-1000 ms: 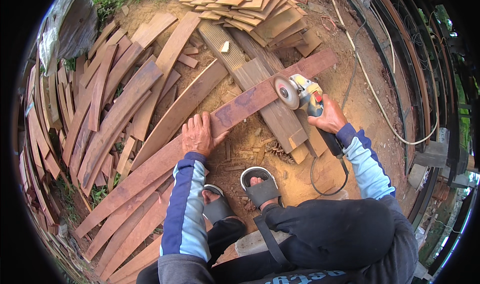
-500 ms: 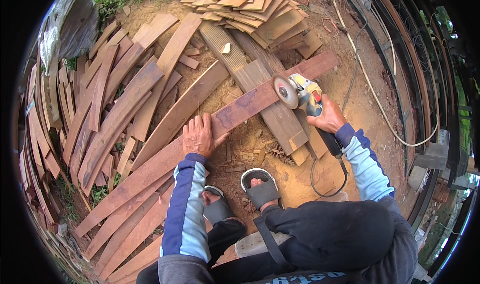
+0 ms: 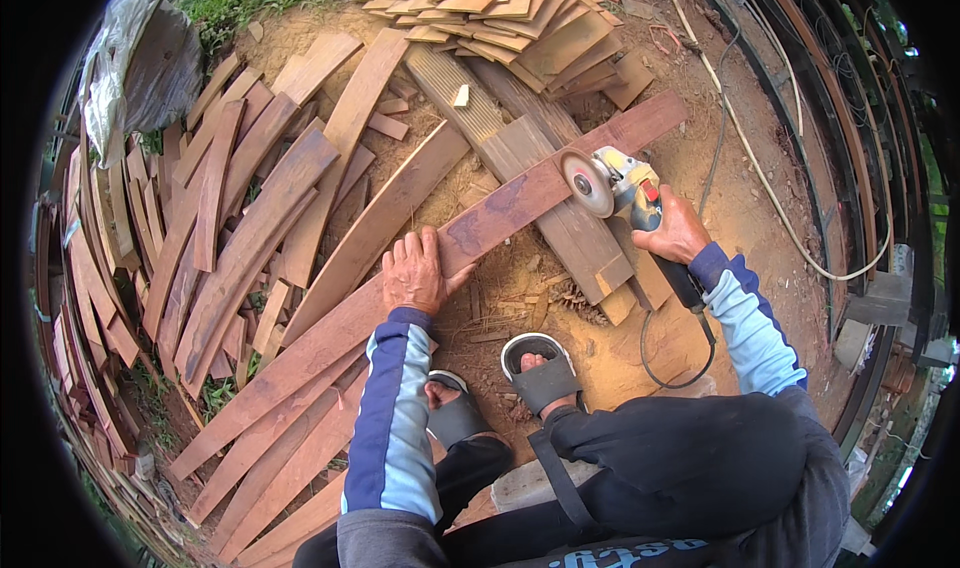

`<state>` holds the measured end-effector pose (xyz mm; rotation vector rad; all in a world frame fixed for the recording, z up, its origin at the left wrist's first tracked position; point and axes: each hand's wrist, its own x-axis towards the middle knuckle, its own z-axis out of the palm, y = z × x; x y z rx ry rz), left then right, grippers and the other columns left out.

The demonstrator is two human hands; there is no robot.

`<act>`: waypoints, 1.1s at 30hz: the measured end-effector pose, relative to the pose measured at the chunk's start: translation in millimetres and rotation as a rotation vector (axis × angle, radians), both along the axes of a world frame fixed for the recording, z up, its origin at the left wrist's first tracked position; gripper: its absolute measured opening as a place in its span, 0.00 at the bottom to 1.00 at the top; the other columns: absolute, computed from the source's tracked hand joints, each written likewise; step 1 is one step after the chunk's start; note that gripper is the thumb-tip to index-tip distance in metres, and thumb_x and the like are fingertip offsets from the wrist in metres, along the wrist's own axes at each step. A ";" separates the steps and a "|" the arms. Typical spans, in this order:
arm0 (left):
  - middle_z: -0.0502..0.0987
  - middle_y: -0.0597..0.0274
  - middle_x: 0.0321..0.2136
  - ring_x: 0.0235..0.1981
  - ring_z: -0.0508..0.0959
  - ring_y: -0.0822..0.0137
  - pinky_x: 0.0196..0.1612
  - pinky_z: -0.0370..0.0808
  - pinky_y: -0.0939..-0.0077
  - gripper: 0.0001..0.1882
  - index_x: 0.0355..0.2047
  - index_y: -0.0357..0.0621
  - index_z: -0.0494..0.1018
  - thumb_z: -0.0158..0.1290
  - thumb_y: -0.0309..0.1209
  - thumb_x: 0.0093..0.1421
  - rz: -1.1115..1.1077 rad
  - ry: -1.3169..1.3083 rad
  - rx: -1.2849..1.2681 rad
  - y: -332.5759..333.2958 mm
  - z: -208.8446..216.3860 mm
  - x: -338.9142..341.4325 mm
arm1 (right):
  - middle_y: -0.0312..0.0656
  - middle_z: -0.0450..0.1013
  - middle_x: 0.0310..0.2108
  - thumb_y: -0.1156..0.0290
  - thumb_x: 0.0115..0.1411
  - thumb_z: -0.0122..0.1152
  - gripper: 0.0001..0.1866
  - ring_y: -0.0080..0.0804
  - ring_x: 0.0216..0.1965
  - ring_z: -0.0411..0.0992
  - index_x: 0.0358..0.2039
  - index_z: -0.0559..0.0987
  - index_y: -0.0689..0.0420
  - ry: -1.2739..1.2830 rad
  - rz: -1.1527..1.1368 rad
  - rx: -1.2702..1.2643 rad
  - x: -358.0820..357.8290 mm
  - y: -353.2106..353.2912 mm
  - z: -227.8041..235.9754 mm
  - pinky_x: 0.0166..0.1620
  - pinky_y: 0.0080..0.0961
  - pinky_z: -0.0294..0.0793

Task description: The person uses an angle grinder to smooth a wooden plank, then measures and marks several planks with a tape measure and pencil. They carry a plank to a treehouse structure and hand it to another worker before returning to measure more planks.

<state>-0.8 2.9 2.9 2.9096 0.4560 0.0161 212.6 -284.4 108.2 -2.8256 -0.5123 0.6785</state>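
**Viewpoint drifts while both hands keep to the plank and grinder**

Since the earlier frames the whole scene has slid slightly rightward, mostly a shift of the head; hands, tool and wood keep nearly the same arrangement.

The reddish plank (image 3: 510, 208) lies in front of the person, its long axis running from lower left to upper right, crossing the weathered boards (image 3: 590, 253) beneath it. The left hand (image 3: 415, 276) is nearer its middle and grips it, fingers together over the far side and thumb spread to the near edge. The right hand (image 3: 675, 230) is curled closed around the angle grinder (image 3: 640, 203), to the right of the plank's near edge.

What counts most is how the disc (image 3: 588, 183) meets that edge: it overlaps it in view, steeply tilted, but contact cannot be told.

No container can be made out. Loose planks (image 3: 250, 208) spread at left, and a crumpled sheet (image 3: 120, 58) hides whatever it covers.
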 end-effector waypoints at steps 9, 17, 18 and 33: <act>0.68 0.57 0.34 0.37 0.71 0.59 0.39 0.67 0.65 0.39 0.45 0.43 0.65 0.57 0.61 0.44 -0.006 -0.018 0.047 -2.5 -3.7 0.7 | 0.65 0.71 0.27 0.65 0.39 0.63 0.26 0.58 0.32 0.73 0.33 0.67 0.72 -0.004 0.031 0.021 0.0 5.4 6.1 0.37 0.41 0.72; 0.68 0.57 0.34 0.37 0.70 0.59 0.39 0.66 0.65 0.39 0.45 0.43 0.65 0.58 0.61 0.43 -0.003 -0.007 0.037 -2.3 -2.5 0.7 | 0.68 0.71 0.27 0.65 0.38 0.62 0.27 0.61 0.32 0.73 0.33 0.67 0.73 -0.013 0.055 0.042 6.1 4.7 0.5 0.37 0.42 0.73; 0.68 0.57 0.34 0.38 0.70 0.59 0.39 0.66 0.65 0.39 0.45 0.43 0.65 0.58 0.60 0.43 -0.001 0.001 0.033 -2.4 -1.5 0.6 | 0.68 0.71 0.27 0.65 0.38 0.62 0.27 0.60 0.32 0.73 0.33 0.67 0.73 -0.012 0.056 0.045 6.0 5.9 1.6 0.37 0.42 0.73; 0.69 0.57 0.35 0.38 0.71 0.58 0.41 0.66 0.64 0.39 0.45 0.43 0.65 0.58 0.60 0.43 0.014 -0.012 0.015 -2.7 3.1 0.2 | 0.63 0.72 0.30 0.61 0.38 0.66 0.32 0.55 0.34 0.74 0.38 0.66 0.72 0.031 0.010 0.004 11.5 17.4 3.2 0.39 0.39 0.73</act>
